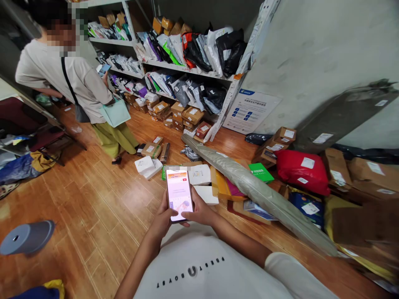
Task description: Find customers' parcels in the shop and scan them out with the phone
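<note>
A smartphone (178, 195) with a lit pink and white screen is held upright in front of my body. My left hand (163, 211) wraps its left edge, and my right hand (199, 207) wraps its right edge. Both thumbs rest over the lower part of the screen. The fingers behind the phone are mostly hidden. Just beyond it, white parcels (199, 174) lie on the floor, partly covered by the phone and my right hand.
Shelves (187, 70) at the back hold many bagged parcels. A co-worker (71, 83) stands at left, holding a phone. A long grey wrapped roll (255, 182) slants across the right floor among cardboard boxes and a red bag (301, 172). A grey cylinder (28, 237) lies at lower left.
</note>
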`<action>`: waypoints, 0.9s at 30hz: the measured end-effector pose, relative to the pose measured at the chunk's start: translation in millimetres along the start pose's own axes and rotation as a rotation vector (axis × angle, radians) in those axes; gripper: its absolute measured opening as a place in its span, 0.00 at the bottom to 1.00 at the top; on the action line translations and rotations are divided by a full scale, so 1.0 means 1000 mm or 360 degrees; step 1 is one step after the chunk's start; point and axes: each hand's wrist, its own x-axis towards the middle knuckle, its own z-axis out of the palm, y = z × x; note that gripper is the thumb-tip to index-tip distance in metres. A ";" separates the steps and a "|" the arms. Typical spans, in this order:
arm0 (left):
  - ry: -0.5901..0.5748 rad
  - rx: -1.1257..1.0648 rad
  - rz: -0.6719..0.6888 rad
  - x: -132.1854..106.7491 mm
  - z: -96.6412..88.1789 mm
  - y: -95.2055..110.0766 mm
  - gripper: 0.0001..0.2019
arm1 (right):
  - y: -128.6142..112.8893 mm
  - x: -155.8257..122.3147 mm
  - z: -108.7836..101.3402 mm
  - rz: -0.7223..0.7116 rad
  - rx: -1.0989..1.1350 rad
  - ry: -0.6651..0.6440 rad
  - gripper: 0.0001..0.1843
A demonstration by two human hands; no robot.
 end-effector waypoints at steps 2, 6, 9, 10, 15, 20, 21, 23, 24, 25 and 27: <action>-0.0049 -0.0054 0.0002 -0.001 -0.001 0.000 0.54 | 0.001 0.000 0.000 0.0007 -0.0012 0.0015 0.44; -0.0040 -0.0020 -0.0005 -0.003 0.000 0.000 0.54 | 0.002 -0.001 0.001 0.0024 -0.0022 0.0037 0.42; 0.0029 0.0049 -0.0016 -0.003 0.001 0.000 0.52 | -0.001 -0.002 0.003 0.0063 0.0062 0.0044 0.42; 0.0018 0.0062 -0.0018 -0.003 0.000 -0.001 0.52 | -0.002 -0.001 0.004 0.0078 0.0092 0.0077 0.41; -0.0193 0.0107 0.0025 0.000 -0.009 -0.009 0.55 | -0.007 0.006 0.011 0.0222 0.0293 0.0404 0.27; -0.0219 0.0114 -0.0021 0.003 -0.012 -0.016 0.55 | -0.012 0.020 0.012 0.0247 0.0263 0.0729 0.24; -0.0219 0.0114 -0.0019 0.003 -0.011 -0.016 0.55 | -0.012 0.022 0.012 0.0244 0.0227 0.0758 0.25; -0.0207 0.0109 -0.0021 0.003 -0.009 -0.015 0.54 | -0.011 0.022 0.011 0.0228 0.0133 0.0768 0.27; -0.0201 0.0102 -0.0026 0.002 -0.008 -0.014 0.54 | -0.010 0.020 0.011 0.0189 0.0080 0.0762 0.28; -0.0198 0.0093 -0.0031 0.001 -0.008 -0.013 0.53 | -0.009 0.018 0.011 0.0123 0.0022 0.0748 0.29; -0.0195 0.0070 -0.0038 -0.001 -0.006 -0.011 0.53 | -0.006 0.011 0.012 -0.0100 -0.0125 0.0723 0.31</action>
